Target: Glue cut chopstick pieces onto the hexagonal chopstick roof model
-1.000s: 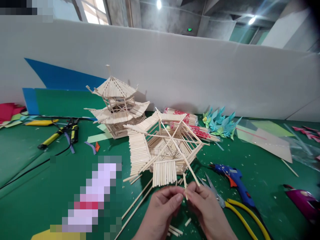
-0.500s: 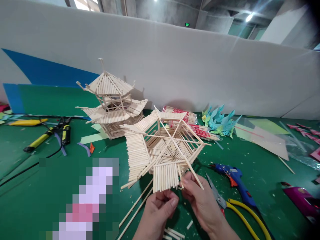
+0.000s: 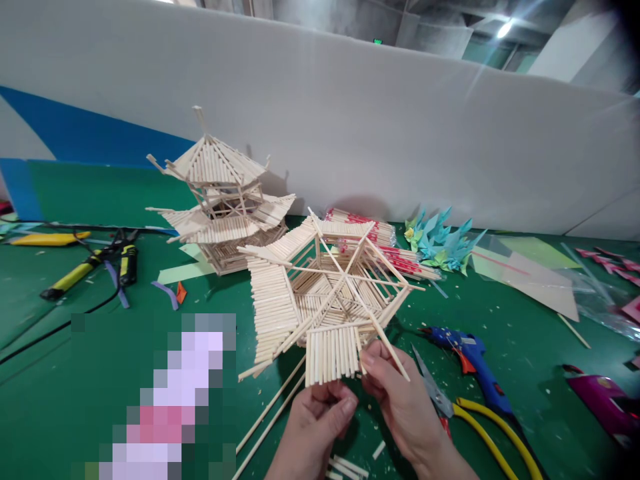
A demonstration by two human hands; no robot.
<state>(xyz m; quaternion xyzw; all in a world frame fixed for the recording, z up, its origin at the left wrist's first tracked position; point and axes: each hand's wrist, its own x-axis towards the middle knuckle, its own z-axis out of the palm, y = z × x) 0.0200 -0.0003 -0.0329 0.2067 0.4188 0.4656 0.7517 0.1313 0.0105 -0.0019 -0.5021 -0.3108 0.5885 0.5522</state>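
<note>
Pinching grip of the right hand (image 3: 400, 400) clamps the right edge of the near stick panel (image 3: 331, 350) on the roof frame (image 3: 325, 293), mid-frame, its sticks pointing toward the viewer. Just below, nearer, the left hand (image 3: 317, 417) curls; whether it holds anything is unclear.

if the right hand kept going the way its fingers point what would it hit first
The near panel of the stick roof frame; the right hand seems to touch its edge with its fingertips, though depth is unclear.
</note>
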